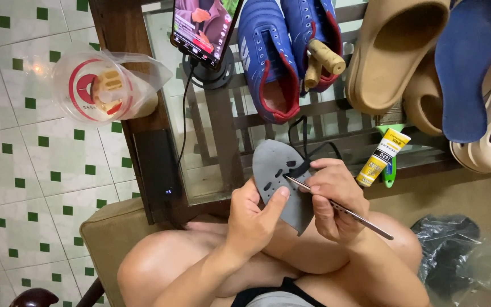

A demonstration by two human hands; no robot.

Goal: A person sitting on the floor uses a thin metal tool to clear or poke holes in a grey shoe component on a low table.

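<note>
- Grey, flat and matte, a rounded insole (279,182) with dark oval holes is gripped by the left hand (253,219) over the knees, at the edge of a glass-topped table (211,131).
- A thin metal rod (336,207) is pinched in the closed right hand (333,199), its tip touching the insole.
- Blue shoes (279,51) and a yellow tube (383,157) are seen on the table.

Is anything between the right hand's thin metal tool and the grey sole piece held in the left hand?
Nothing visible does. The left hand holds the grey sole piece, and the metal tool in the right hand already reaches its surface with its tip.
</note>
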